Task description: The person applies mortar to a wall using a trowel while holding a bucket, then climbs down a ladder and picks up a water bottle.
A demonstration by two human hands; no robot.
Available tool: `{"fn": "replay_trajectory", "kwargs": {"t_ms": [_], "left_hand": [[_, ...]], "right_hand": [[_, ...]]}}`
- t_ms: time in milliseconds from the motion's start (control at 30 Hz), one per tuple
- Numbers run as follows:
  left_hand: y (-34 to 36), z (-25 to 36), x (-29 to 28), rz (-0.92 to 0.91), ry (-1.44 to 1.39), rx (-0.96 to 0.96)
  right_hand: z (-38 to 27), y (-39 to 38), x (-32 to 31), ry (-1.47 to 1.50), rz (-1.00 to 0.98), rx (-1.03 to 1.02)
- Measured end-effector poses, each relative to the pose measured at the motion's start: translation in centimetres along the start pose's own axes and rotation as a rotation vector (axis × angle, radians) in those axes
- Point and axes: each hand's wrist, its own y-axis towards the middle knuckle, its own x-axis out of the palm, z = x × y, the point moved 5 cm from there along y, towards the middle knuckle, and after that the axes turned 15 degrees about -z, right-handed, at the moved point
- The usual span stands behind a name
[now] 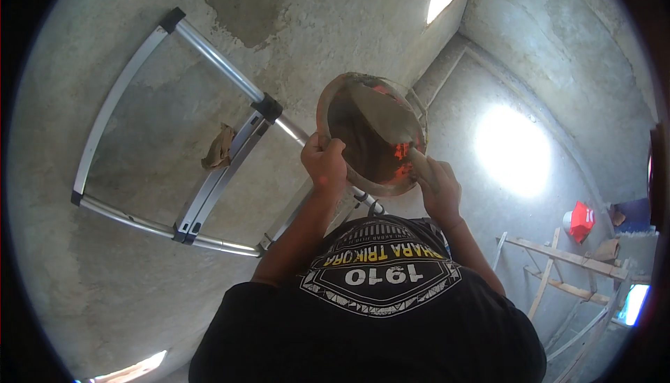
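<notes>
A round bucket (322, 112), smeared with grey cement and showing orange-red patches inside, is held in front of me with its mouth tilted toward me. My left hand (326, 163) grips its near left rim, thumb over the edge. At the right side of the rim, my right hand (441, 189) is closed around the handle of a trowel. The grey trowel blade (382, 112) lies inside the mouth of the bucket. Grey material coats the inner wall; how much sits at the bottom is hard to tell.
An aluminium ladder (222, 62) stands close on the left, with a crumpled brown piece (220, 147) on one rung. Beyond is a rough plastered wall (335, 6) with a damp patch. At right are a wooden frame (558, 254) and a red-and-white container (579, 222).
</notes>
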Motion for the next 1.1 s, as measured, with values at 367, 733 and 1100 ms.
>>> {"fn": "replay_trajectory", "kwargs": {"t_ms": [367, 733, 1100], "left_hand": [[2.4, -2.3, -1.2, 0.089, -0.086, -0.157], [4.0, -10.5, -4.5, 0.072, -0.273, -0.227], [4.2, -9.7, -5.5, 0.088, -0.332, -0.254]], "right_hand": [[1.8, -0.1, -0.6, 0.005, -0.122, -0.079], [-0.4, 1.9, 0.2, 0.289, -0.082, 0.058], [-2.8, 16.1, -5.9, 0.056, -0.076, -0.118]]}}
